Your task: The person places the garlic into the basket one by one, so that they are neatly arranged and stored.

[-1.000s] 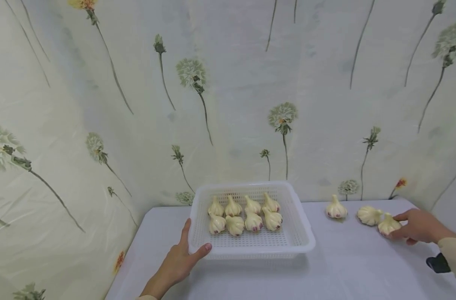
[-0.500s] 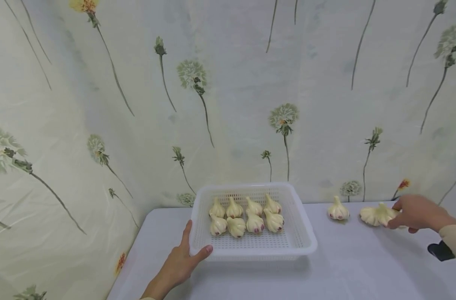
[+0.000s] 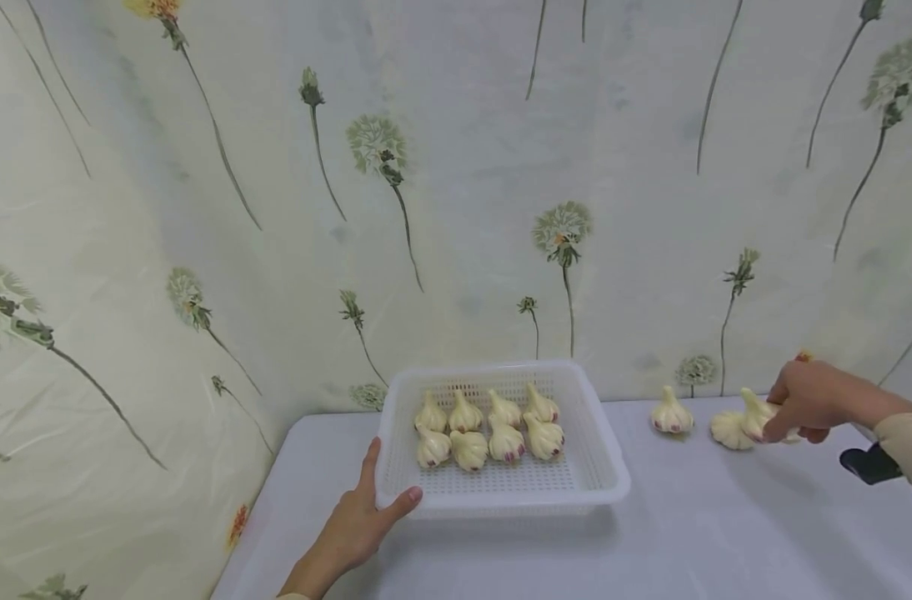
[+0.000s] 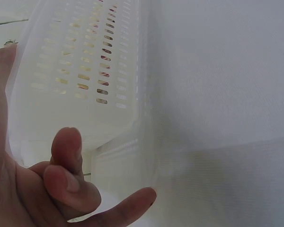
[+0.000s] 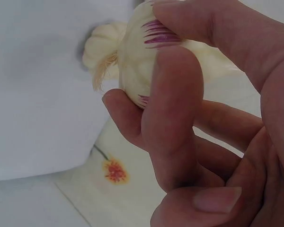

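A white plastic basket (image 3: 501, 500) stands on the table with several garlic bulbs (image 3: 505, 442) in two rows inside. At its near left corner my left hand (image 3: 354, 521) holds the rim, thumb on the front edge and index finger along the left side. In the left wrist view its other fingers (image 4: 68, 184) show outside the slotted wall. My right hand (image 3: 819, 400) pinches a garlic bulb (image 3: 756, 412), its purple-streaked skin plain in the right wrist view. Just behind that one lies another bulb (image 3: 729, 429). A third bulb (image 3: 671, 412) sits further left, apart from them.
The table (image 3: 696, 533) has a pale cloth. Close behind it hangs a dandelion-print curtain (image 3: 463, 208), which also runs along the left side. A dark object (image 3: 871, 463) shows beside the right sleeve.
My right hand has moved up and slightly left, bringing the pinched bulb up off the table. The left hand and the basket stay in place.
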`<state>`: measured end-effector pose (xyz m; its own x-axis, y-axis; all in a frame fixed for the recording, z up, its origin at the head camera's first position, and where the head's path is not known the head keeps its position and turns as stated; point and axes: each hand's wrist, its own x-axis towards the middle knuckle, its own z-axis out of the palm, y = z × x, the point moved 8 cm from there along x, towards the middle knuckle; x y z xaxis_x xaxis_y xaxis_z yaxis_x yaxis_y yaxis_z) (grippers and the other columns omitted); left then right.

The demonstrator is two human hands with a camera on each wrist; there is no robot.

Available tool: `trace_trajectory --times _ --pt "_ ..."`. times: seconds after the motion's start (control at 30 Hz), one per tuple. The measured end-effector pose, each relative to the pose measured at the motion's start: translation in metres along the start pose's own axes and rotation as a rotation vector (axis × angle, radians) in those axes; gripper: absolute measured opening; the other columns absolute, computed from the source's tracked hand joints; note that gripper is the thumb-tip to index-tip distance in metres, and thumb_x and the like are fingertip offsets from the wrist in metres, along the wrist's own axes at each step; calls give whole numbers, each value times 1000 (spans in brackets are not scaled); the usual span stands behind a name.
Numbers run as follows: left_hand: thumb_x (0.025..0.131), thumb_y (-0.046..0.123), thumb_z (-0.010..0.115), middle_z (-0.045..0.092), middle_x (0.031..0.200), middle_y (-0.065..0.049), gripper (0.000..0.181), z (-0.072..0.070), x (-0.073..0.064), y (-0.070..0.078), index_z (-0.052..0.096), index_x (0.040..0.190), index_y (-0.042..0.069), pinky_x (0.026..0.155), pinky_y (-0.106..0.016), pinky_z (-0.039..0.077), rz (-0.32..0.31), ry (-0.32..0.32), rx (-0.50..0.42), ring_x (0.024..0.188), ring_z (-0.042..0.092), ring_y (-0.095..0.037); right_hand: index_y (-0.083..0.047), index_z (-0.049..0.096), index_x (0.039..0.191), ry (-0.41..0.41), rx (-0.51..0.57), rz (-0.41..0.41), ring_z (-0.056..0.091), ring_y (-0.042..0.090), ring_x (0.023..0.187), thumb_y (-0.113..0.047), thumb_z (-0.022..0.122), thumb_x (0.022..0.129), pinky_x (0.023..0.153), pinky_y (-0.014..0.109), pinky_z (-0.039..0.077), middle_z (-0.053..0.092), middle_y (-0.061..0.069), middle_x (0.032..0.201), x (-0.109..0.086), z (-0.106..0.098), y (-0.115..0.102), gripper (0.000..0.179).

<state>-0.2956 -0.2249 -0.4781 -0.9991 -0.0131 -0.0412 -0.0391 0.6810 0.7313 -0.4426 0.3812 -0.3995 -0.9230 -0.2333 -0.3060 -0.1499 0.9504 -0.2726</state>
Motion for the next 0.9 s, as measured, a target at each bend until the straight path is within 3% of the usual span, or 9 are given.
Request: trace_trajectory --times 0.13,0.37,0.6,0.8,0.9 --pt "96 64 68 62 75 -8 108 0 0 -3 4 172 20 59 -36 45 -11 -1 -3 69 59 -22 14 74 107 1 -9 -40 58 15 61 -39 90 81 59 33 53 66 1 73 3 -6 -20 61" --pt "95 66 68 65 79 -10 110 -1 0 -2 5 172 20 60 -37 46 -8 7 6 70 60 -22 18 68 122 22 -22 -136 71 18 66 -46 88 84 61 36 57 76 7 90 6 -13 -82 77" --pt "96 65 68 65 79 -10 108 -1 3 -1 5 172 21 60 -37 45 -6 9 11 71 59 -23 20 61 131 78 28 -251 70 15 60 -39 84 90 61 33 54 75 24 108 16 -4 -149 75" --pt "95 65 68 65 78 -11 109 -1 2 -1 6 172 20 61 -37 46 -6 10 27 71 60 -23 12 65 134 90 96 -313 69 15 58 -41 85 89 61 33 55 79 8 93 30 10 -203 72" --pt "96 64 68 67 81 -12 108 -2 2 1 7 172 19 61 -38 47 2 19 34 72 60 -23 11 63 138 87 141 -380 70 17 57 -41 85 90 66 34 58 81 9 96 39 21 -231 74"
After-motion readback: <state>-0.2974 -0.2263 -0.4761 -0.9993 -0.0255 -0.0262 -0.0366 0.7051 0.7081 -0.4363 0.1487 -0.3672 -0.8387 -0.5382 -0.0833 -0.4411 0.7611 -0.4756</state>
